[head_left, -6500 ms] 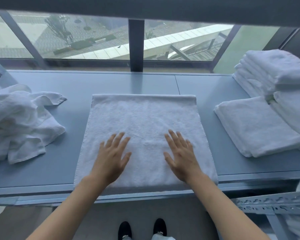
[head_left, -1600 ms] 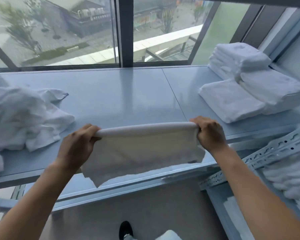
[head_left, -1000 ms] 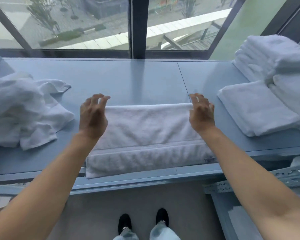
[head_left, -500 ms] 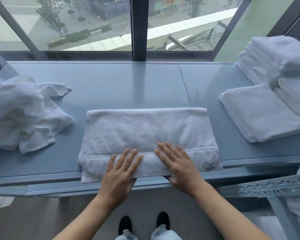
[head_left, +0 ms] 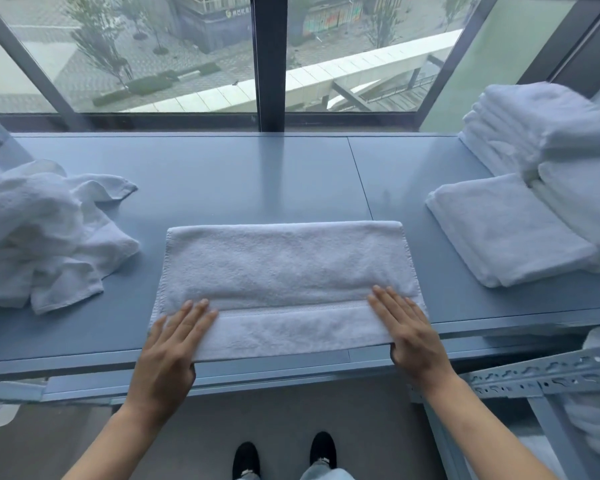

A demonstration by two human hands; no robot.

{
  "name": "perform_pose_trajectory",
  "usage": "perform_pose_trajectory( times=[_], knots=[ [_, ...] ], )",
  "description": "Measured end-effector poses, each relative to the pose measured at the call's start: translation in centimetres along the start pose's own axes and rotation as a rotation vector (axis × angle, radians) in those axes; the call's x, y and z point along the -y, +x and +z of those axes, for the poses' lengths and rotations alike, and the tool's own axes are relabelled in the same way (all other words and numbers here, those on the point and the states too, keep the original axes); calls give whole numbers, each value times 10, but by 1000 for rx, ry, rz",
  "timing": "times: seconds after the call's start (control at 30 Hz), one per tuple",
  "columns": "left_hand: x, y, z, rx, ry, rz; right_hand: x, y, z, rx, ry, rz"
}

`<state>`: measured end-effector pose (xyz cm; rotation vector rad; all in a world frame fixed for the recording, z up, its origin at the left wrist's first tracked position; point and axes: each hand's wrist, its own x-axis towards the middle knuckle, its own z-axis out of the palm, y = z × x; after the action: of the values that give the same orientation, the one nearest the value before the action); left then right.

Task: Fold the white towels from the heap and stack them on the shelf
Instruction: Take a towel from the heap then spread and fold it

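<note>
— What's on the bench (head_left: 243, 188) from the head camera?

— A white towel (head_left: 284, 271), folded into a long band, lies flat near the front edge, in the middle. Its near strip shows a woven border running across it.

— And the hands?

— Both are flat on it, palms down. The left hand (head_left: 170, 355) rests on the near left corner, fingers (head_left: 196, 315) together and pointing away and a little to the right. The right hand (head_left: 411, 336) rests on the near right corner, fingers angled slightly left. Each thumb hangs over the front edge of the towel. Neither grip is closed: the hands are spread and pressing, holding nothing.

— Where's the heap?

— On the left end of the bench, a crumpled heap of towels (head_left: 39, 233), well apart from the folded one. One corner sticks out toward the window (head_left: 187, 57).

— And the finished ones?

— At the right end. A folded towel (head_left: 506, 230) lies flat by itself, and behind and beside it stands a stack of folded towels (head_left: 534, 126), with another stack running off the right side of the frame.

— Anything lower down?

— A perforated metal rail (head_left: 548, 372) sits below the bench on the right, with more white towels beneath it, partly cut off. Below the bench edge I can see the person's black shoes (head_left: 323, 448) on the floor.
</note>
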<state>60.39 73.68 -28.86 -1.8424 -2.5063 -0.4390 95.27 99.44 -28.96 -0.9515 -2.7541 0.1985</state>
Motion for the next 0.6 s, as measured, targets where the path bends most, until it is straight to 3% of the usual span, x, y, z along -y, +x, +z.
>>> perform_pose_trajectory(
  times=[0.17,0.3,0.5,0.6],
  knots=[
    [6,16,-18,87,-50,-59,2,17,-12,-39,66,66],
    [17,85,-54,66,-103,33,-2,73,-48,-96,97,176],
    [11,132,-113,-479,7,0,4,116,-89,-484,12,83],
    [18,91,-66,-351,70,25,2,85,-47,-325,-54,15]
  ],
)
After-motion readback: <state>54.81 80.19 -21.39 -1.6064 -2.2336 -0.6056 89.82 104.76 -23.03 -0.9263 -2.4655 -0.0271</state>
